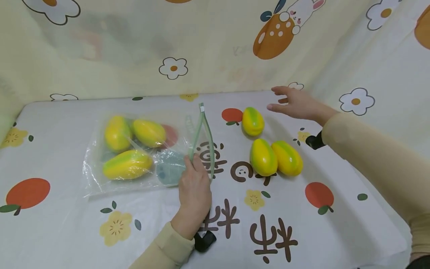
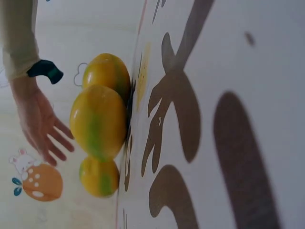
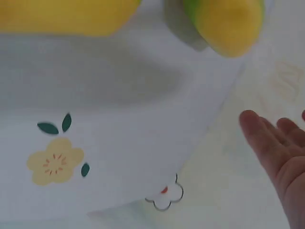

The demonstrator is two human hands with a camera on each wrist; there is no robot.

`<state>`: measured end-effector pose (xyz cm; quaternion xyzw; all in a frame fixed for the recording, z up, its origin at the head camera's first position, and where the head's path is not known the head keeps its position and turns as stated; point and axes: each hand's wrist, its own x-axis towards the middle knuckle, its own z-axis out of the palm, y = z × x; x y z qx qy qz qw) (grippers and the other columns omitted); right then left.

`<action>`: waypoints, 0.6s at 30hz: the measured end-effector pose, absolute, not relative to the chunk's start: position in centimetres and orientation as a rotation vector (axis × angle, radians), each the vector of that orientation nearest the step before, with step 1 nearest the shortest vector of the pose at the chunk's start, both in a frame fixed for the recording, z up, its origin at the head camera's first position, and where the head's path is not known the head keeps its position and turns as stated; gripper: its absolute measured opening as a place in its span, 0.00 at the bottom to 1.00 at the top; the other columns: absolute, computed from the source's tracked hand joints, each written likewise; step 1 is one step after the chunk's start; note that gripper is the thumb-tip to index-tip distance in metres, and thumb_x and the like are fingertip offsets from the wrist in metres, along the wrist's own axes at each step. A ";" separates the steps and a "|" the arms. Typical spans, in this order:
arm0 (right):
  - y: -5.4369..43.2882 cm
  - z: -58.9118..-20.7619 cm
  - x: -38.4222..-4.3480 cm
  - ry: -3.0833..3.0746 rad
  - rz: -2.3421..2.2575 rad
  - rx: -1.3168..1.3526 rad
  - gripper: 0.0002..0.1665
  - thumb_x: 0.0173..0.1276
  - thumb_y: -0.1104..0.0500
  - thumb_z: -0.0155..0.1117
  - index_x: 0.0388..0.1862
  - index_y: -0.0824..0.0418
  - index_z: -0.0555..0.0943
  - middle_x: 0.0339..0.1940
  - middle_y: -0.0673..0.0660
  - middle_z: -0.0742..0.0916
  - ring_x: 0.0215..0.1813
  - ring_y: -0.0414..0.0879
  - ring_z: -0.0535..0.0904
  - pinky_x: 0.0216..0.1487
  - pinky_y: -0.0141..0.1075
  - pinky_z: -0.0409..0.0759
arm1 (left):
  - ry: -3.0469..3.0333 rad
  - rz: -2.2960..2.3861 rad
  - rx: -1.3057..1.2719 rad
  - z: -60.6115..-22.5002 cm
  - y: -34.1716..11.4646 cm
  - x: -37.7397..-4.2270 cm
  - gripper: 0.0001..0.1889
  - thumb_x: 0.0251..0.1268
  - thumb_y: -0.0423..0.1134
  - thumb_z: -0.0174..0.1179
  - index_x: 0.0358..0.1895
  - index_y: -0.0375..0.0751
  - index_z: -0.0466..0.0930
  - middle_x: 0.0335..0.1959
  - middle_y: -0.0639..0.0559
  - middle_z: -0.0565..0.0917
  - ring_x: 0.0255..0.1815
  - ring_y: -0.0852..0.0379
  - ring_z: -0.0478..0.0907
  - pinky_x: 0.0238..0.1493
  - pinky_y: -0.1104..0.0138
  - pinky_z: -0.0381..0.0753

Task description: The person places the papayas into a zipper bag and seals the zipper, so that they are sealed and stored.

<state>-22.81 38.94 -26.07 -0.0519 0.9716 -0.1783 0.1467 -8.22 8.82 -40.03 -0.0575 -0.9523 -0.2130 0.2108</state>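
Note:
A clear zip bag (image 1: 174, 149) with a green zip edge lies at left centre in the head view. Inside it are three yellow, green-streaked, mango-like fruits (image 1: 127, 164). My left hand (image 1: 195, 186) pinches the green edge near the bag's mouth, which stands partly spread. Three matching fruits lie outside: one farther back (image 1: 253, 121), and two side by side (image 1: 264, 157) nearer me. My right hand (image 1: 297, 104) hovers beyond and right of the back fruit, fingers extended, holding nothing. In the right wrist view its fingers (image 3: 267, 143) appear apart from the fruit (image 3: 228, 24).
A white printed cloth (image 1: 141, 216) with flowers, red fruit and dark lettering covers the table. Behind it hangs a cream patterned curtain (image 1: 131, 48), which also runs along the right side. Each wrist bears a dark strap piece (image 1: 205, 241).

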 end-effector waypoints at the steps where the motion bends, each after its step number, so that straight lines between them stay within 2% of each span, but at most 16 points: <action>1: 38.5 -26.5 -23.2 2.766 -0.505 -0.145 0.55 0.74 0.33 0.56 0.85 0.60 0.47 0.82 0.69 0.60 0.78 0.69 0.64 0.71 0.64 0.69 | -2.639 -0.590 -0.161 -40.1 8.8 -8.3 0.30 0.48 0.21 0.68 0.58 0.27 0.67 0.53 0.30 0.74 0.20 0.43 0.76 0.22 0.56 0.81; 5: 36.8 -28.4 -24.2 2.698 -0.440 -0.149 0.56 0.73 0.33 0.58 0.83 0.65 0.50 0.80 0.72 0.63 0.74 0.69 0.69 0.71 0.63 0.69 | -2.638 -0.574 -0.162 -40.2 8.7 -8.4 0.31 0.46 0.22 0.69 0.57 0.27 0.67 0.53 0.30 0.74 0.19 0.43 0.76 0.22 0.56 0.81; 9: 35.5 -29.8 -24.7 2.690 -0.364 -0.101 0.59 0.69 0.31 0.61 0.81 0.67 0.52 0.78 0.73 0.65 0.74 0.68 0.67 0.72 0.63 0.68 | -2.632 -0.560 -0.158 -40.2 8.7 -8.4 0.32 0.45 0.21 0.69 0.57 0.27 0.68 0.52 0.31 0.74 0.19 0.44 0.76 0.22 0.57 0.80; 13: 34.6 -30.3 -24.9 2.687 -0.331 -0.046 0.62 0.67 0.30 0.63 0.82 0.68 0.50 0.78 0.74 0.65 0.75 0.68 0.64 0.74 0.63 0.66 | -2.589 -0.509 -0.161 -40.3 8.8 -8.5 0.29 0.47 0.22 0.69 0.56 0.27 0.69 0.50 0.31 0.75 0.18 0.45 0.75 0.21 0.58 0.79; 18: 34.1 -30.8 -25.1 2.679 -0.334 -0.038 0.61 0.66 0.34 0.67 0.80 0.69 0.51 0.75 0.73 0.68 0.70 0.67 0.68 0.73 0.62 0.68 | -2.568 -0.472 -0.152 -40.6 8.7 -8.7 0.28 0.49 0.22 0.68 0.56 0.27 0.69 0.51 0.30 0.77 0.18 0.46 0.75 0.21 0.59 0.80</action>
